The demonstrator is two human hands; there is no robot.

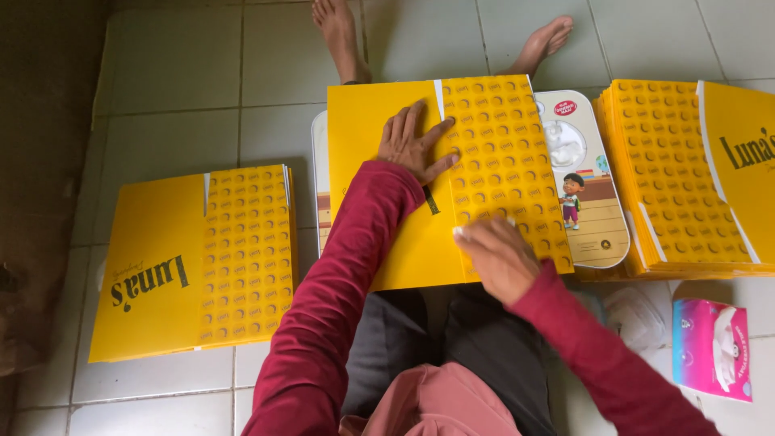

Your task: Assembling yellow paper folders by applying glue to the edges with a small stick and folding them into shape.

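Person seated on tile floor. Left hand (412, 145) flat, open, pinning yellow folder (387, 194) on lap; right hand (500, 258) curled, pressing its patterned flap w/ fingertips. Stacks at both sides.

Floor (194, 97): large pale grey-white glazed tiles, thin dark grout lines, slightly scuffed. Soft, even daylight, no hard shadows. Along the left edge, a dark brown strip (40, 161) of rougher surface borders the tiles; what it is cannot be told. No walls, windows or furniture visible.
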